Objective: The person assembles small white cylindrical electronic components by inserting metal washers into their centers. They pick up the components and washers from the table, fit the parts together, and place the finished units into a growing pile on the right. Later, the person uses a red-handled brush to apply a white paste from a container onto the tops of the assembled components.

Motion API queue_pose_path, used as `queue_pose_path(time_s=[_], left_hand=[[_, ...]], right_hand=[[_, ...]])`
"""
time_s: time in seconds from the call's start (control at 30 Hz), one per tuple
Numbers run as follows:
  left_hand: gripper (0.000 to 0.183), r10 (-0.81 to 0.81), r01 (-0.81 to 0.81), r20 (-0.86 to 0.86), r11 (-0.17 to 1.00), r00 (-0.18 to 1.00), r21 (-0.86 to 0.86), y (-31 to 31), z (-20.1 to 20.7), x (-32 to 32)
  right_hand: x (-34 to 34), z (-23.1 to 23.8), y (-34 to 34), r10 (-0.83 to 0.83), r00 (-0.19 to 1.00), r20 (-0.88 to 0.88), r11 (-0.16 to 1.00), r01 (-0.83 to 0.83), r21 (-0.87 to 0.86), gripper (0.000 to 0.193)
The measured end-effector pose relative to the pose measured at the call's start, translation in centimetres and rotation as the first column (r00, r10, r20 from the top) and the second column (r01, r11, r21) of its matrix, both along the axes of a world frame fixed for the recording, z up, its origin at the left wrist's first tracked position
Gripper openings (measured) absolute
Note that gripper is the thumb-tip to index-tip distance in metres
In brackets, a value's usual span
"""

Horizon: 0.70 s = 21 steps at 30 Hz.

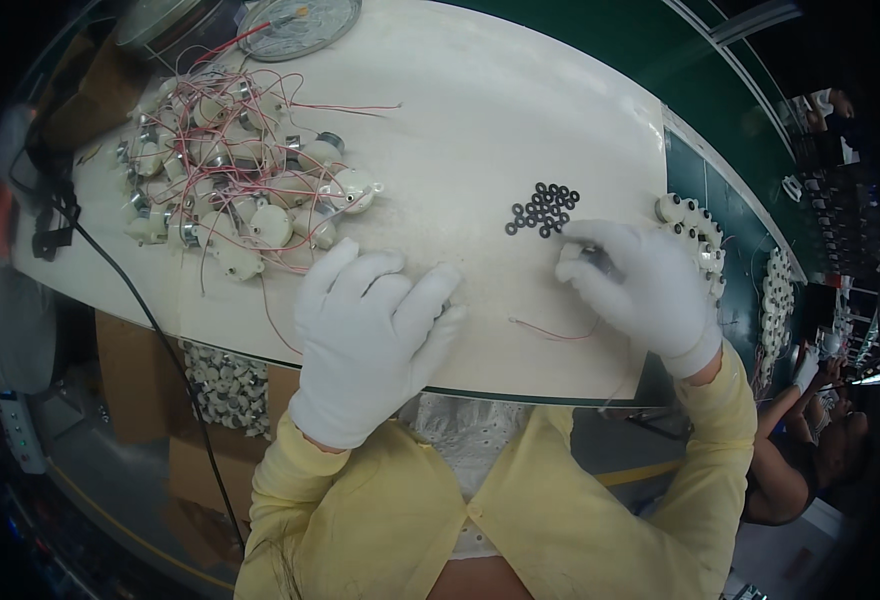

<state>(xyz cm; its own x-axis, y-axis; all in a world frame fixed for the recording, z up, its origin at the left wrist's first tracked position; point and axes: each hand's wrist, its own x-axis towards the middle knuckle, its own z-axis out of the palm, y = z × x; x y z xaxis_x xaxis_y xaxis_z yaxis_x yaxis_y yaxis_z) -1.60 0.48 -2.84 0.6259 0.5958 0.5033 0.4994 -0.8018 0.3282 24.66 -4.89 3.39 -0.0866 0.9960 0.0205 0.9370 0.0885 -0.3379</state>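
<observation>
Cream worktable [520, 110] on green floor, dark factory aisle at right, co-worker's arm [795, 405] there. Left hand [370, 335] in white glove, flat on table, fingers spread, empty. Right hand [640, 285] gloved, curled on small motor [596, 262]; red wire [550, 330] trails. Black washers [543, 208] just beyond fingertips. Pile of wired white motors [235, 185] far left. Cardboard boxes [155, 385] under table.
</observation>
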Motion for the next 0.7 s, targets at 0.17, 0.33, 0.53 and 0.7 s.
queue_pose_path(time_s=[0.17,0.33,0.53,0.7], left_hand=[[0.034,0.013,-0.011,0.028,0.999,1.000,-0.045,-0.1,-0.5,-0.1],[0.036,0.006,-0.003,0.038,0.996,0.999,-0.084,0.0,-1.0,-0.2],[0.036,-0.003,0.005,0.012,0.989,1.000,-0.148,0.1,-0.7,-0.2],[0.036,-0.018,0.020,0.015,0.985,1.000,-0.172,0.3,-0.6,-0.3]], right_hand=[[2.3,0.1,1.0,-0.235,0.942,-0.241,0.970,0.213,-0.115,0.037],[3.3,0.0,1.9,-0.216,0.961,-0.170,0.973,0.197,-0.121,0.036],[3.5,-0.1,2.8,-0.162,0.983,-0.087,0.982,0.152,-0.108,0.034],[2.6,0.4,3.8,-0.069,0.993,0.092,0.991,0.079,-0.107,0.035]])
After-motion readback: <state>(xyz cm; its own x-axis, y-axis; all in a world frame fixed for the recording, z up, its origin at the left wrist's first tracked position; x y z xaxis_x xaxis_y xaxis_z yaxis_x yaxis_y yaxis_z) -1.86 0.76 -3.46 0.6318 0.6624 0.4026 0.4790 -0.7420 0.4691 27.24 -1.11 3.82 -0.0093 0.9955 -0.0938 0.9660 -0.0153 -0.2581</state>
